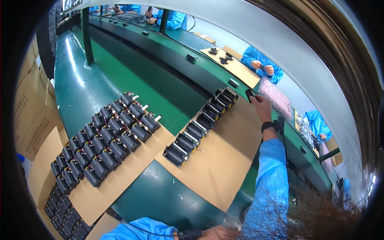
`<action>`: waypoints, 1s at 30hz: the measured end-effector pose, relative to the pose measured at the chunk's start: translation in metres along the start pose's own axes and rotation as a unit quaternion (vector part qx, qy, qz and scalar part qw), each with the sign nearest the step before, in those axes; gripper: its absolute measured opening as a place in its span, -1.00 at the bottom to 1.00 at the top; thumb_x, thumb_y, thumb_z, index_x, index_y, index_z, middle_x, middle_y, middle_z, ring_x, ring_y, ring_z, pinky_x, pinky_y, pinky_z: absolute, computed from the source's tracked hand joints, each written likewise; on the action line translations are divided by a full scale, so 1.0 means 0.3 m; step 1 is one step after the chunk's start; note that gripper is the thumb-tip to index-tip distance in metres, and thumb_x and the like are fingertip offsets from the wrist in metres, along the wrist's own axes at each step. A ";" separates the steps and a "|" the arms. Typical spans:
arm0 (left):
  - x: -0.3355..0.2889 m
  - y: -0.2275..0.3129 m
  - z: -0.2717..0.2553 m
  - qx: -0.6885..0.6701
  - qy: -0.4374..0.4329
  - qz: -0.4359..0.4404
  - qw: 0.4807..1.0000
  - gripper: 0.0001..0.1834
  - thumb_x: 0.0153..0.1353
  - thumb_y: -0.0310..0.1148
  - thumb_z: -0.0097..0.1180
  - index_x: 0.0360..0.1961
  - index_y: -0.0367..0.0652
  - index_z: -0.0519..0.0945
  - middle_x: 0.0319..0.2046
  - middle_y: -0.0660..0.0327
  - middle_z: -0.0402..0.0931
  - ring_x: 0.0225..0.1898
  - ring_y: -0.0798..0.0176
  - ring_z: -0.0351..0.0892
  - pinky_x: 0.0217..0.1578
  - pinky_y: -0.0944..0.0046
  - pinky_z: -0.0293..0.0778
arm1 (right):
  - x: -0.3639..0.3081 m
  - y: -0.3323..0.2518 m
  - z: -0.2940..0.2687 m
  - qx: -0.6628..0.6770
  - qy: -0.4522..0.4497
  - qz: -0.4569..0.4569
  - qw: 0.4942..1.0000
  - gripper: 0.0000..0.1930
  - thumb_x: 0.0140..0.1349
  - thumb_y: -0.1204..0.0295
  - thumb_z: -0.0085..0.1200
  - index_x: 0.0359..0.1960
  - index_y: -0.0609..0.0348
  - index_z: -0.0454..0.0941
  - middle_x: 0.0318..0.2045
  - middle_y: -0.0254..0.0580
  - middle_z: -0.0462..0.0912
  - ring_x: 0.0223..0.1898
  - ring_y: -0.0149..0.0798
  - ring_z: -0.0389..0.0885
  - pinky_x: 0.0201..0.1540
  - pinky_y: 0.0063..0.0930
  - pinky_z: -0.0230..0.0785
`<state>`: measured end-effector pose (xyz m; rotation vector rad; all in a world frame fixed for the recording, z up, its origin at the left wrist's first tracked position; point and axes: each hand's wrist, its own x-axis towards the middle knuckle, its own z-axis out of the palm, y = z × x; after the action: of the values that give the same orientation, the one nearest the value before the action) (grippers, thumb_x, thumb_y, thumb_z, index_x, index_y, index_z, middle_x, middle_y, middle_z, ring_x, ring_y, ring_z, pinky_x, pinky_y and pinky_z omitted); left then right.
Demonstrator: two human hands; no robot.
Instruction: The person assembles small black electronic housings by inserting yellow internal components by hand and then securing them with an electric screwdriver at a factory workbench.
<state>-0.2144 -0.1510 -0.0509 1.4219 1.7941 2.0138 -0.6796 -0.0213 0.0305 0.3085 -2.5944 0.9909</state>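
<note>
My right hand [262, 107] reaches far forward over the green conveyor belt, its fingers closed round a small black housing [250, 95]. Just left of it, a similar black housing with a pale top [233, 83] lies on the belt. Below and left of that hand, a row of black cylindrical units with wires [196, 130] lies along a cardboard sheet [218, 176]. My left hand [218, 233] is low at the bottom edge, near my body. Hair covers its fingers, so what it holds, if anything, is hidden.
More black units [108, 138] stand in rows on a second cardboard sheet [132, 172] at left. Below them, a box holds further units [66, 216]. Cardboard boxes [36, 108] stack at far left. A green post [86, 38] rises from the bench. Across the belt, people in blue sleeves [256, 56] work.
</note>
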 end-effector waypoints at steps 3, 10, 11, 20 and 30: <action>0.022 -0.007 -0.027 -0.001 0.004 -0.006 1.000 -0.80 0.44 -0.26 0.12 -0.18 -0.19 0.62 -0.31 0.11 0.59 -0.26 0.04 0.67 -0.25 0.15 0.62 | 0.120 0.028 0.086 0.004 0.005 -0.019 1.000 -0.43 0.12 0.08 0.35 -0.02 0.37 0.72 -0.24 0.03 0.81 -0.22 -0.19 0.78 -0.07 -0.35 0.53; 0.047 -0.017 -0.072 0.002 0.009 -0.018 1.000 -0.81 0.43 -0.27 0.13 -0.18 -0.18 0.62 -0.30 0.11 0.59 -0.27 0.04 0.67 -0.25 0.15 0.62 | 0.255 0.115 0.208 -0.014 -0.096 -0.063 0.993 -0.44 0.16 0.08 0.35 0.01 0.35 0.71 -0.15 0.02 0.80 -0.14 -0.22 0.76 -0.04 -0.37 0.53; 0.050 -0.016 -0.075 0.001 0.010 -0.018 1.000 -0.81 0.43 -0.28 0.13 -0.18 -0.18 0.62 -0.30 0.11 0.59 -0.27 0.04 0.67 -0.25 0.15 0.62 | 0.267 0.137 0.205 0.018 -0.127 -0.068 0.989 -0.45 0.19 0.08 0.34 0.02 0.34 0.70 -0.14 -0.01 0.80 -0.13 -0.26 0.75 -0.04 -0.39 0.52; 0.035 0.005 -0.063 0.014 0.017 -0.026 0.999 -0.83 0.42 -0.29 0.13 -0.18 -0.18 0.61 -0.30 0.11 0.59 -0.28 0.04 0.67 -0.26 0.16 0.63 | 0.192 0.081 0.179 0.166 -0.071 0.038 0.983 -0.48 0.41 0.04 0.14 0.07 0.32 0.66 -0.32 -0.32 0.68 -0.35 -0.42 0.49 -0.23 -0.44 0.40; -0.027 0.009 0.042 -0.032 0.098 -0.065 0.993 -0.88 0.38 -0.36 0.17 -0.19 -0.18 0.62 -0.30 0.12 0.60 -0.31 0.03 0.67 -0.29 0.17 0.62 | -0.361 -0.066 -0.451 0.026 -0.134 -0.003 0.991 -0.60 0.44 0.20 0.13 0.06 0.32 0.64 -0.11 -0.20 0.76 -0.05 -0.36 0.68 -0.01 -0.48 0.47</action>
<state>-0.2002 -0.1474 -0.0548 1.0941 1.8216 2.1866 -0.5416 0.0642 0.0942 0.4918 -2.8060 1.0825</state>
